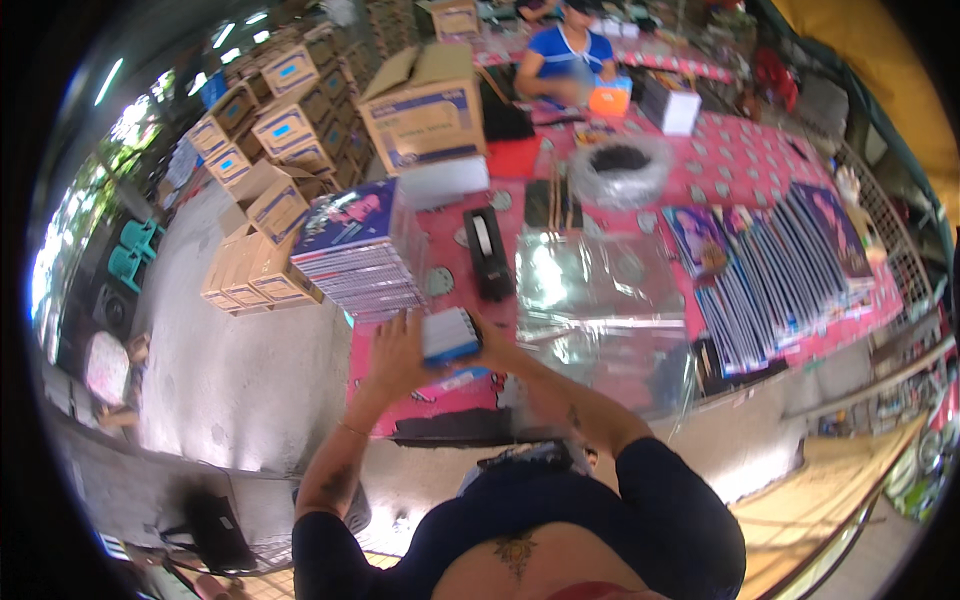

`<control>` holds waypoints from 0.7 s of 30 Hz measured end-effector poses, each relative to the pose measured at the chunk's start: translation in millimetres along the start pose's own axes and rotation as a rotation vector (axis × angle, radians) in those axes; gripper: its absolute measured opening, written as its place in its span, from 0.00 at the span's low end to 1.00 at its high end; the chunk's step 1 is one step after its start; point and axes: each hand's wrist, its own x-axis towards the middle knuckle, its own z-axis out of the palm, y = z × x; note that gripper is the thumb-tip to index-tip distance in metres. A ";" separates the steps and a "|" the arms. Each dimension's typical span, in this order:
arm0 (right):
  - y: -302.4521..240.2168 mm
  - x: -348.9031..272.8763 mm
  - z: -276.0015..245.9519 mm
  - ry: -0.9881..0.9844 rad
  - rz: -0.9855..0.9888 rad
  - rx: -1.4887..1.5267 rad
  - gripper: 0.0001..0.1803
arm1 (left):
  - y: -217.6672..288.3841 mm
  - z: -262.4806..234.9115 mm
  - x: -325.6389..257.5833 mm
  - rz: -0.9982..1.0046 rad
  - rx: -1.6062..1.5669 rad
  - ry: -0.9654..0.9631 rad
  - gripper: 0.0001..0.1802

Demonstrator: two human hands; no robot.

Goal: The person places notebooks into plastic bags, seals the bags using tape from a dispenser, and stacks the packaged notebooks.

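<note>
Between my two hands, near the front edge of the table, is a small block-like stack [450,336], white on top and blue along its near side; it looks like small notepads. My left hand [398,352] grips its left side, the fingers pointing away from me. My right hand [490,345] closes on its right side, partly hidden behind the stack. Just beyond my left hand stands a tall pile of purple-covered notebooks [350,240]. A black tape dispenser [487,254] lies beyond the stack. Clear plastic sheets [600,300] lie flat to the right of my right hand.
Rows of notebooks [775,275] lean on the right of the pink patterned table. A plastic-wrapped roll [620,170] and a large carton [422,110] sit farther back. Across the table sits a person in blue [568,55]. Stacked cartons [290,130] fill the left background.
</note>
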 end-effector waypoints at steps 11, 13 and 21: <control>-81.6 -59.7 -93.9 0.377 -0.033 -0.009 0.55 | 42.7 -17.1 15.2 -0.213 -0.707 0.243 0.30; -81.6 -96.2 -119.0 0.368 0.216 0.178 0.51 | 45.8 25.6 29.6 -0.285 -1.154 0.274 0.28; -67.1 -188.7 -230.9 0.480 0.635 0.265 0.37 | 148.2 168.9 104.6 -0.506 -1.273 -0.113 0.34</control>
